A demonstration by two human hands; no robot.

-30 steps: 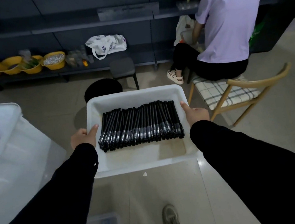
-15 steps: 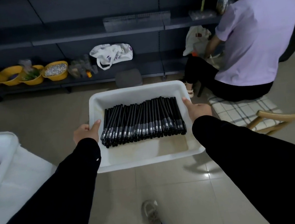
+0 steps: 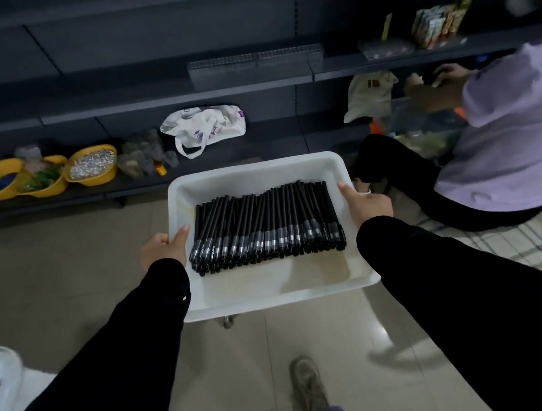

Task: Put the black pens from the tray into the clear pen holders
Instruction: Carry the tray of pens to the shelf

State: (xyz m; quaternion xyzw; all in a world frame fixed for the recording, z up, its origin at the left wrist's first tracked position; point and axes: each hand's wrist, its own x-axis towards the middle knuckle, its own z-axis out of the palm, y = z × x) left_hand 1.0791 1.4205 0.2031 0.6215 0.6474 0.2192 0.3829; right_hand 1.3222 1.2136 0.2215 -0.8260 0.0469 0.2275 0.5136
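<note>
Pens (image 3: pixel 265 228): stacked in a row inside the tray, lower layers hidden.
Tray (image 3: pixel 258 172): white, held above the floor.
Left hand (image 3: pixel 162 247): grips left rim, thumb on top, fingers hidden beneath.
Right hand (image 3: pixel 366 203): grips right rim, thumb along the edge.
Holders (image 3: pixel 255 62): clear, blurred, on the shelf.

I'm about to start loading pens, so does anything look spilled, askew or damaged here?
Nothing stands out. The black pens lie in one tidy row inside the white tray, carried level by the left hand and right hand. None have fallen out.
</note>
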